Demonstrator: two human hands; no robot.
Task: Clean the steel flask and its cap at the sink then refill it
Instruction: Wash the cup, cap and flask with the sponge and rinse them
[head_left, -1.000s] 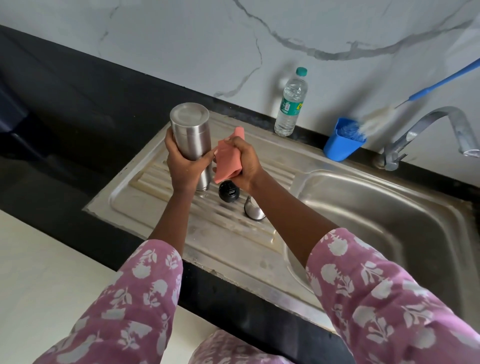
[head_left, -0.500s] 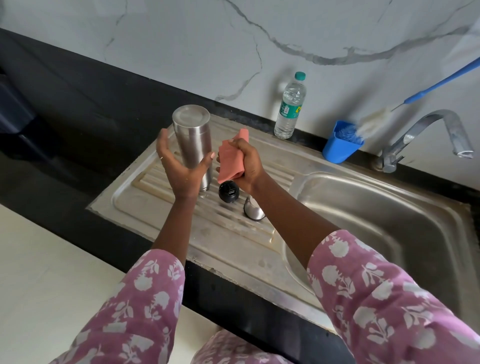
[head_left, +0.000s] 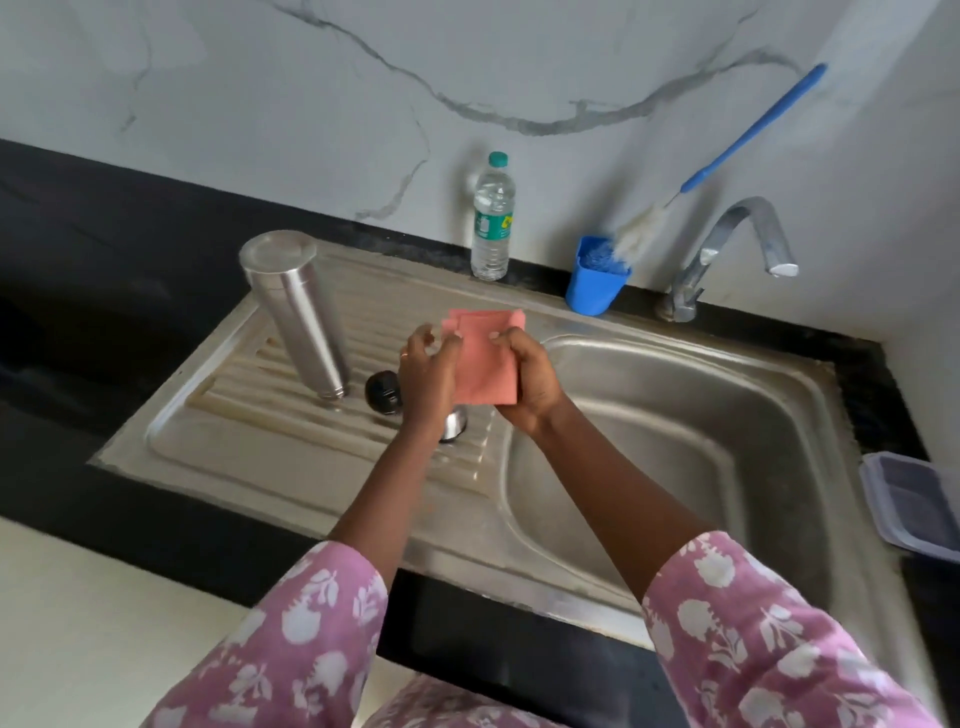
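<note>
Left hand (head_left: 428, 376) has let go of the steel flask (head_left: 296, 317) and crossed to the pink cloth (head_left: 485, 364).

The steel sink (head_left: 675, 415) fills the middle, with the basin at right and the ribbed drainboard (head_left: 249, 441) at left. The flask stands alone on the far left of the drainboard, its flat closed end up and no hand on it. Over the drainboard's right edge, the left hand pinches the cloth's left edge. The right hand (head_left: 530, 384) grips its right side, thumb on top, so the cloth is spread between them. A black cap (head_left: 383, 392) lies just right of the flask's foot. A steel cap (head_left: 455, 423) shows partly under the left wrist. A water bottle (head_left: 492, 218) and a blue cup (head_left: 595, 283) stand at the far rim.
</note>
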